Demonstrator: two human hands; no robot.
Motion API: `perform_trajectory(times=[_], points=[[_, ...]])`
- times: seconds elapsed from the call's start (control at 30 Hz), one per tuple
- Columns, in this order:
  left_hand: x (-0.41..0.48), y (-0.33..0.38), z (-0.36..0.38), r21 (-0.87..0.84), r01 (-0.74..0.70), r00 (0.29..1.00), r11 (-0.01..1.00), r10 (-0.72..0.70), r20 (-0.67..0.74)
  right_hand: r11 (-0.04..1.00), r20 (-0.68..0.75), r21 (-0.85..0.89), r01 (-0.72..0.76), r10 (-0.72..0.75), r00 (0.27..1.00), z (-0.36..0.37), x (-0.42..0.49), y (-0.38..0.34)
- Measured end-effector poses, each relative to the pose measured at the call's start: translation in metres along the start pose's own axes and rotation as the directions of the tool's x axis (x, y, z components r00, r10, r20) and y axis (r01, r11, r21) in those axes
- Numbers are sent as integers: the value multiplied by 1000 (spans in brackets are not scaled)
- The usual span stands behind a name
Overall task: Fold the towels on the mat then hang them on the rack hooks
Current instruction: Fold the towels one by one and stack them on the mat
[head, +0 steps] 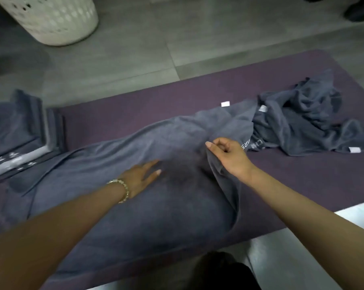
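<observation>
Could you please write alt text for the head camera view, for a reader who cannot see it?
A person's right hand pinches up an edge of a grey towel spread on a purple mat, while the left hand lies flat on it. Folded towels sit at left, a crumpled pile at right.

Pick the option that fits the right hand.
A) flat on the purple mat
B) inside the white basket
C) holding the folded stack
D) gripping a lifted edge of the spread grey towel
D: the right hand curls round a raised edge of the spread towel, while the left hand lies flat on it.
</observation>
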State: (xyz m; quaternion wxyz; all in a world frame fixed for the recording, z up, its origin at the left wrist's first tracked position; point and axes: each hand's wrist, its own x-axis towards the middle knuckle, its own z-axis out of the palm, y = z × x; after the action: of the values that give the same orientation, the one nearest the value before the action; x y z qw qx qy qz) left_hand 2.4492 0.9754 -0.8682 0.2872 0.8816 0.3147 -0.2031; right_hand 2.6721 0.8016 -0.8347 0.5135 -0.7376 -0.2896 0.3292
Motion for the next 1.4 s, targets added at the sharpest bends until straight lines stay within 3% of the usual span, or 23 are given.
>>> perform_trajectory(times=[0.27, 0.4, 0.53, 0.67, 0.8, 0.97, 1.07, 1.2, 1.3, 1.33, 1.4], points=[[-88, -140, 2, -238, 313, 931, 920, -347, -117, 1000, 299, 19, -2, -4, 954, 136, -13, -44], [-104, -169, 33, -375, 321, 912, 869, -391, -125, 995, 443, 103, -13, -34, 896, 221, -23, -66], [-118, -182, 38, -430, 215, 922, 877, -327, -205, 993, 560, 113, -38, -32, 828, 299, -34, -73], [-144, -217, 36, -516, 243, 819, 821, -459, -345, 989, 564, -19, -144, 130, 816, 347, -45, -47], [-185, -261, 54, -528, 410, 708, 744, -625, -331, 977, 622, -137, -164, 214, 753, 367, -61, -36], [-235, -296, 71, -548, 592, 567, 591, -789, -237, 982, 783, -138, -131, 189, 593, 408, -85, -58], [-253, -311, 79, -674, 569, 518, 471, -842, -151, 974, 798, -196, -113, 226, 559, 431, -94, -60], [-265, -328, 78, -754, 538, 610, 377, -791, 40, 969, 799, -237, -75, 238, 553, 442, -96, -60], [-273, -336, 79, -725, 537, 733, 430, -664, 149, 986, 843, -125, -114, 166, 512, 455, -99, -74], [-276, -337, 79, -765, 498, 758, 408, -634, 155, 988, 861, -101, -118, 146, 486, 461, -101, -79], [-282, -335, 73, -886, 383, 767, 262, -624, 147, 991, 881, -93, -92, 125, 455, 472, -105, -84]])
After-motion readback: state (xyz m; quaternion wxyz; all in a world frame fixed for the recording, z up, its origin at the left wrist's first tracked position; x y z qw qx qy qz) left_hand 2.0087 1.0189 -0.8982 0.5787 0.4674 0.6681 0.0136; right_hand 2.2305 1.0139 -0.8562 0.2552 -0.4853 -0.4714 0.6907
